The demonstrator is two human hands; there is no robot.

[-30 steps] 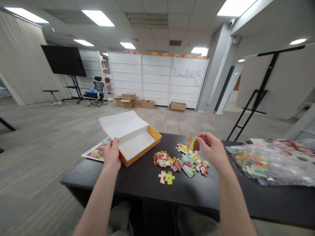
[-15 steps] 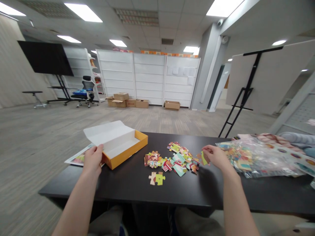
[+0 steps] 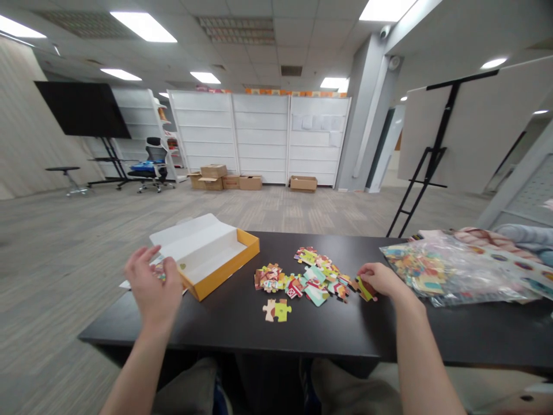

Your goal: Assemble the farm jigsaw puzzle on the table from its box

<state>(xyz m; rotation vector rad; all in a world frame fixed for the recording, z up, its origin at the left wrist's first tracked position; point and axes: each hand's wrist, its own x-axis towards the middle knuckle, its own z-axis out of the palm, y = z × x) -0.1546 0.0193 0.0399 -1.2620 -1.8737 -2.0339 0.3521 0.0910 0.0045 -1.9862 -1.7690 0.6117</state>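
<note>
My left hand (image 3: 153,283) is raised with its fingers apart, just left of an open yellow box (image 3: 227,271) with a white inside and a folded-back lid. Behind that hand, a colourful printed sheet (image 3: 125,285) is mostly hidden. My right hand (image 3: 378,279) pinches a green and brown puzzle piece (image 3: 367,290) at the right end of a heap of puzzle pieces (image 3: 315,283). Two joined puzzle pieces (image 3: 277,310), cream and green, lie in front of the heap, nearer to me.
Right of my right hand lies a clear plastic bag (image 3: 458,274) of colourful pieces, with folded fabric (image 3: 488,241) behind it. The black table (image 3: 242,328) ends close to my legs. Beyond it stand an easel board (image 3: 475,127), cardboard boxes (image 3: 213,171) and an office chair (image 3: 155,155).
My left hand has let go of the box lid and opened, lifting slightly left. My right hand has moved a little right and down with the puzzle piece.
</note>
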